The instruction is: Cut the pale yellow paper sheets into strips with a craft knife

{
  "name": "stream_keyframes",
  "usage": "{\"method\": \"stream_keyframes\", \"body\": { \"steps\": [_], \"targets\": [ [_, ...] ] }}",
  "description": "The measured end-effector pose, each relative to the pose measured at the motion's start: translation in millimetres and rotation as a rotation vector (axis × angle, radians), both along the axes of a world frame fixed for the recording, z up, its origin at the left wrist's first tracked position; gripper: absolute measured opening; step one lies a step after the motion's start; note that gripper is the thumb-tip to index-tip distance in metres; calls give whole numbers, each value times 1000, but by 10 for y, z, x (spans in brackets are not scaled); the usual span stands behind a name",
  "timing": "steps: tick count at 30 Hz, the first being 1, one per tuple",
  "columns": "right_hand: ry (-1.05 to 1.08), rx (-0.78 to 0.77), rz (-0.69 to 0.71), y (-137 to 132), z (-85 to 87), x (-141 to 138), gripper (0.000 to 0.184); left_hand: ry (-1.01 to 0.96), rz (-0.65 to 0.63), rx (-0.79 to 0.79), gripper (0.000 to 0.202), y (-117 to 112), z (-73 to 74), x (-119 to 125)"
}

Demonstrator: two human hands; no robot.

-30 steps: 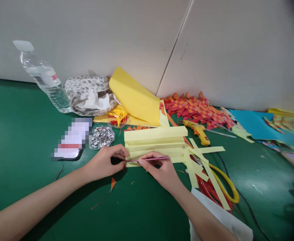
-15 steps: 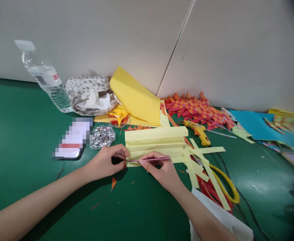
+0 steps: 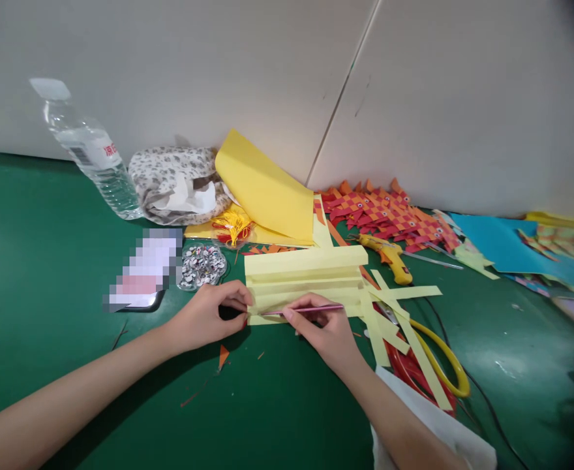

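Note:
A pale yellow paper sheet point(image 3: 306, 264) with several lengthwise creases lies on the green table. My left hand point(image 3: 206, 314) is closed at the sheet's near left corner, thumb and fingers pinching its edge. Between the thumb and fingers of my right hand point(image 3: 320, 326) is a thin purple pencil-like stick point(image 3: 327, 307). It lies almost level, its tip pointing left at the lowest fold of the sheet, a short way right of my left fingertips. Whether the tip is a pencil point or something else is too small to tell.
Right of the sheet lie paper strips point(image 3: 417, 292), yellow-and-red-handled scissors point(image 3: 456, 372) and a yellow glue gun point(image 3: 389, 258). Behind are woven orange-red paper fish point(image 3: 379, 212) and yellow card point(image 3: 262, 183). Leftward are googly eyes point(image 3: 203, 266), a phone point(image 3: 145, 271) and a water bottle point(image 3: 91, 150).
My right hand and the stick have slid a little to the right along the sheet's lower fold. My left hand stays at the corner.

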State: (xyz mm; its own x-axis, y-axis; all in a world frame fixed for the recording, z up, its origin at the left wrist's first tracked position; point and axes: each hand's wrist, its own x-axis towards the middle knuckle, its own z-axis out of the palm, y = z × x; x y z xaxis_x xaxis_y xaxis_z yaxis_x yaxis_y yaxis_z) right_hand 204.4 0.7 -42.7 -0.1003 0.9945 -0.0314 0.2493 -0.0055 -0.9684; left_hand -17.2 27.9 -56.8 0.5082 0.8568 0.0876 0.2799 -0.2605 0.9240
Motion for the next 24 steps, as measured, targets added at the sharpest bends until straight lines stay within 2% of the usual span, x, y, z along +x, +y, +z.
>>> {"method": "stream_keyframes", "body": {
  "steps": [16, 20, 24],
  "targets": [
    [18, 85, -141, 30, -30, 193, 15, 8, 5, 1, 15, 4, -16, -2],
    [9, 107, -90, 16, -2, 116, 15, 3, 7, 9, 15, 2, -24, -5],
    [-9, 63, 8, -3, 10, -9, 13, -8, -1, 2, 16, 1, -1, 5]
  ]
}}
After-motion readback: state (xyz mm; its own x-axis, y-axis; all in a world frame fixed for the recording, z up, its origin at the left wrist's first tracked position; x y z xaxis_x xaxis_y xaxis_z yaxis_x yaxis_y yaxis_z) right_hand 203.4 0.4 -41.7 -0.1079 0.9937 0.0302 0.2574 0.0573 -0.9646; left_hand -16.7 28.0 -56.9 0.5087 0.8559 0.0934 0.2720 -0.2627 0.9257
